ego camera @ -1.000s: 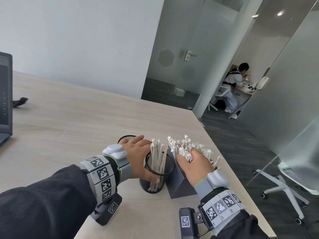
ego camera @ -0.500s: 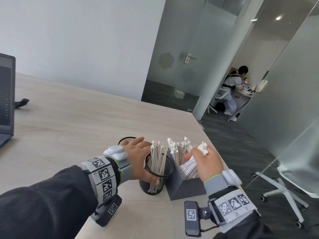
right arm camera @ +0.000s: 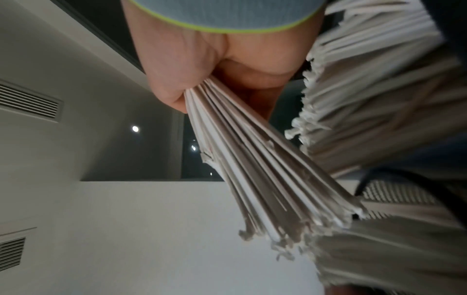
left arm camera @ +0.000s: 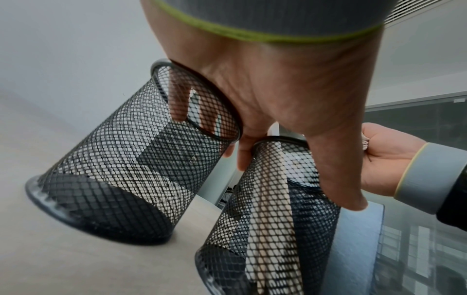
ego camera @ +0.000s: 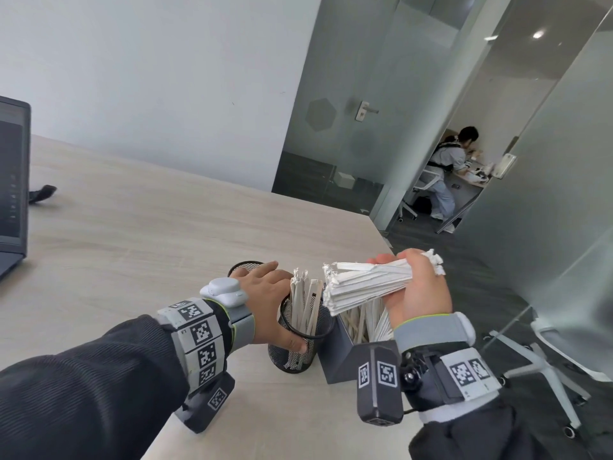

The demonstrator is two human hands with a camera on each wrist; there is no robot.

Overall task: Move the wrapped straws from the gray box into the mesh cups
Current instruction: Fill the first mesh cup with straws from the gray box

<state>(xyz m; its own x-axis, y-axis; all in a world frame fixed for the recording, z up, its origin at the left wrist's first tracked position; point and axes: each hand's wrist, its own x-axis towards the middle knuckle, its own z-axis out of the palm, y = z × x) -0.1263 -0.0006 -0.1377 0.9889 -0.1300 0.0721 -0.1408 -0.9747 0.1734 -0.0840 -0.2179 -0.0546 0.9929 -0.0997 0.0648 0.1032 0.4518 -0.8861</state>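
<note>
My right hand grips a thick bundle of white wrapped straws, held nearly level above the gray box and the near mesh cup. More straws lean inside the box. The near cup holds several straws. My left hand holds the near cup, thumb down its front; its fingers reach into the far mesh cup, which looks empty. In the right wrist view the gripped bundle fans out from the fist.
The cups and box stand near the right front corner of a pale wooden table. A laptop sits at the far left. Beyond the table edge are an office chair, glass partitions and a seated person.
My right hand closed on a bundle of straws in the box, lifted it out and tipped it towards level over the near cup. The left hand has stayed on the cups.
</note>
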